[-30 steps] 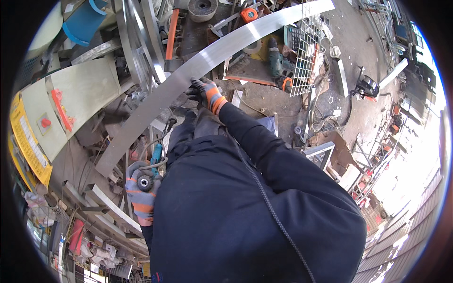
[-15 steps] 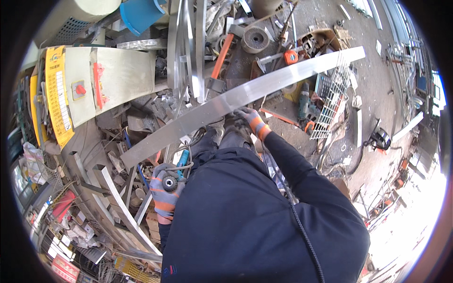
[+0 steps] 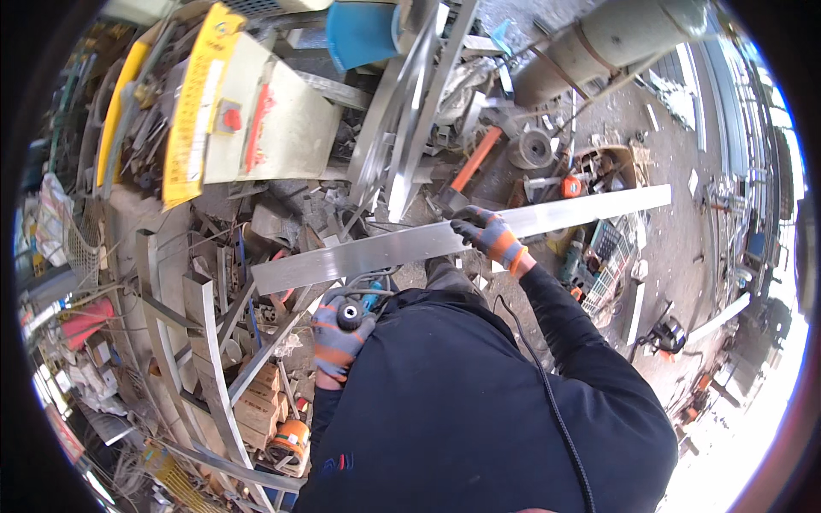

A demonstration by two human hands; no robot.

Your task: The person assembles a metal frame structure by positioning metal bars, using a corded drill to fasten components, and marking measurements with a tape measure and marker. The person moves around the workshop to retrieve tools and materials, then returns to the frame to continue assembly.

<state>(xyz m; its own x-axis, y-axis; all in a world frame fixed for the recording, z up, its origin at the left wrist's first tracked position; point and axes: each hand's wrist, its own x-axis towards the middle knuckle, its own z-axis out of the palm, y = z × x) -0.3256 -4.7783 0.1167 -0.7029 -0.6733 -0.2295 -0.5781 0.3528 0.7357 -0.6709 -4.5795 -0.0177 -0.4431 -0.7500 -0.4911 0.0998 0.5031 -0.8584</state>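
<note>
A long flat silver metal bar [image 3: 368,256] lies crosswise in front of me, its right end slightly farther away than its left. My right hand [image 3: 494,239], in a grey and orange glove, grips the bar near its middle, fingers curled over its upper face. Down at my left side, my left hand [image 3: 338,340], gloved alike, is closed around a teal power drill [image 3: 370,297]. The drill's black round chuck [image 3: 349,316] points up towards me, and a grey cord loops beside the tool. Its handle is mostly hidden by the glove.
Upright metal profiles [image 3: 205,333] stand at left. A pale machine cabinet [image 3: 291,128] with a red knob is far left. Beyond the bar lie an orange-handled hammer [image 3: 475,159], an orange tape measure [image 3: 570,185] and a white wire basket [image 3: 617,261]. A large grey cylinder [image 3: 599,47] lies behind.
My right hand has moved from below the bar's near edge up onto its face. The bar lies more level across the view, its right end lower. My left hand still holds the drill.
</note>
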